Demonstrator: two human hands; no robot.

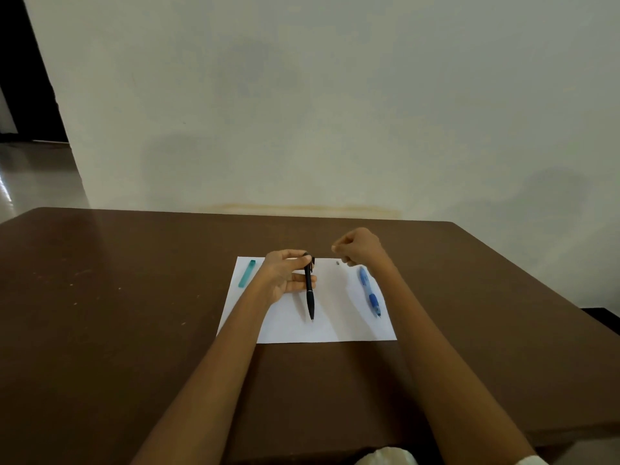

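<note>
- The black pen was held over the middle of a white sheet of paper, point toward the person and clip end away. Whether its point touched the sheet could not be told.
- The left hand had its grip around the pen's upper half, thumb over the top near the clip and fingers behind the barrel.
- A small grey piece lay on the sheet's far edge, between the two hands.
- A blue pen lay on the right of the sheet, just beside the right wrist.
- A teal case lay at the sheet's far left corner, left of the left hand.
- The sheet lay on a brown bench.
- The right hand hung above the sheet's far right corner, fingers curled, thumb and forefinger tips together. Whether its grip held anything could not be told.
- Both forearms reached forward over the bench's near edge.
</note>
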